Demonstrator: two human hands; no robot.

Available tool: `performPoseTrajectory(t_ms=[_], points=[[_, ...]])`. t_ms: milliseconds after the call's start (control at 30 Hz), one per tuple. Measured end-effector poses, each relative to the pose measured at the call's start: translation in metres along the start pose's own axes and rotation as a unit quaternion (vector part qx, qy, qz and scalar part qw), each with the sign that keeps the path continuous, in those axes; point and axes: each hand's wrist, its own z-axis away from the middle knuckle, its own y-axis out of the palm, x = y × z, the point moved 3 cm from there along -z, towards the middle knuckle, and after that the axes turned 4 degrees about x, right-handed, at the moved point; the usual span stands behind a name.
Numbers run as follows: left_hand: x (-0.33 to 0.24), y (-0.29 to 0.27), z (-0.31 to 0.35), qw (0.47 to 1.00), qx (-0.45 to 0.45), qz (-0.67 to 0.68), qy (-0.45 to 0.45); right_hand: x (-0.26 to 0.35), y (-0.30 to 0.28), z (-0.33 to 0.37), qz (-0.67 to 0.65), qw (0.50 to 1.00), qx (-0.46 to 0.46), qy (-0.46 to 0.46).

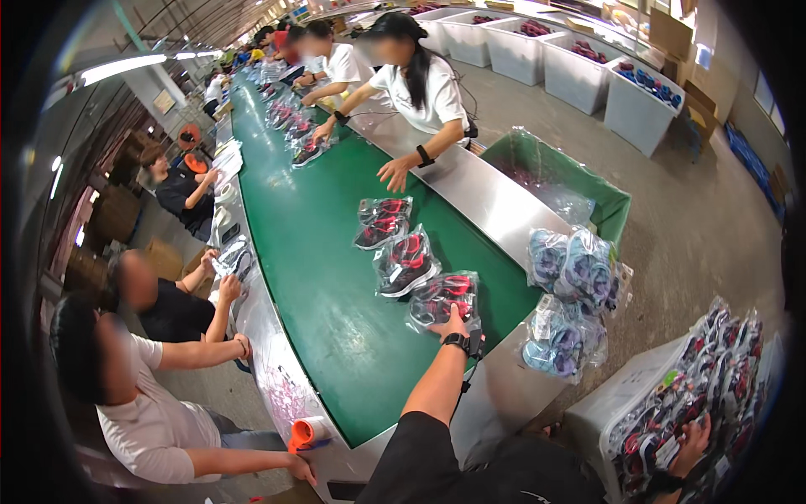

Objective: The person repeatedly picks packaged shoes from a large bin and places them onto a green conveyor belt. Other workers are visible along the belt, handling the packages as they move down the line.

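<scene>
My left hand (449, 325) reaches over the green conveyor belt (311, 353) and grips the near edge of a clear bag of dark and red shoes (452, 290). Two more bagged pairs, the middle shoes (409, 265) and the farther shoes (384, 223), lie beyond it in a slanting row. Down at the right, my right hand (692, 443) is in a white bin (588, 424) heaped with bagged shoes (714, 378). Its fingers are curled against dark and red bagged shoes there; the exact grip is partly hidden.
Bagged blue shoes (579, 265) are piled on the metal end ledge (504, 386). A green-lined bin (613, 210) stands beyond. Across the belt, a co-worker (428, 92) reaches over more bagged shoes. Other people work along the left side, near an orange-ended tape roll (306, 433).
</scene>
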Motion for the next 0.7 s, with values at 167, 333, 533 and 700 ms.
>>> performPoseTrajectory(t_ms=[167, 333, 533, 700], points=[[-0.041, -0.008, -0.011, 0.985, 0.019, -0.029, 0.166, -0.022, 0.019, 0.002, -0.027, 0.997, 0.073, -0.017], [-0.035, -0.017, -0.044, 0.978, 0.042, 0.050, 0.200, -0.025, 0.040, 0.000, -0.027, 0.994, 0.108, -0.004], [-0.007, -0.045, -0.032, 0.907, 0.399, 0.127, 0.040, 0.023, 0.081, 0.027, -0.018, 0.983, 0.182, 0.008], [0.016, -0.087, 0.069, 0.824, 0.560, 0.062, -0.061, 0.058, 0.124, 0.050, -0.017, 0.973, 0.230, 0.008]])
